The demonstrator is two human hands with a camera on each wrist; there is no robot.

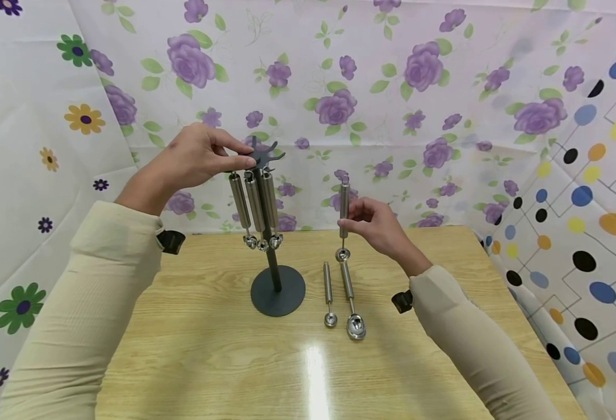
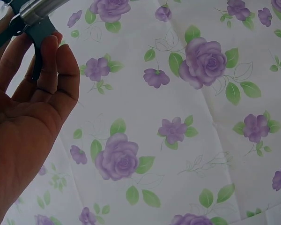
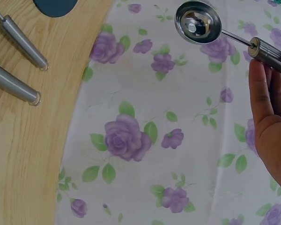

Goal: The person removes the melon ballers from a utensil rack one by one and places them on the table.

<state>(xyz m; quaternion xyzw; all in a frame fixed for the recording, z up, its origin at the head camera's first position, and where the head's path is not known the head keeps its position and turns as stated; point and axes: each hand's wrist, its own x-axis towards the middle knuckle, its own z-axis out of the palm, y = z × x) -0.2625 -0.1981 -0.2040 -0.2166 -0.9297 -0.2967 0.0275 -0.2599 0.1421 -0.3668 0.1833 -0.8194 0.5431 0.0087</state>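
My left hand (image 1: 198, 153) pinches the hooked top of a dark metal utensil stand (image 1: 277, 291) between thumb and fingers. Several steel-handled scoops (image 1: 255, 201) hang bowl-down from its hooks, on the side near that hand; other hooks at the right bear nothing. To the right of the stand, my right hand (image 1: 378, 227) grips a melon baller (image 1: 344, 195) by its steel handle. It is held upright, the round bowl (image 3: 196, 22) lowest. Under it on the table lie a small melon baller (image 1: 328, 286) and a larger oval-bowled scoop (image 1: 356, 326), handles pointing to the back.
The wooden table (image 1: 208, 344) ends at a flowered cloth backdrop (image 1: 371, 140) close behind the stand. Patterned cloths flank it on the left (image 1: 30, 192) and right (image 1: 602, 233). Each wrist wears a small black camera (image 1: 402, 301).
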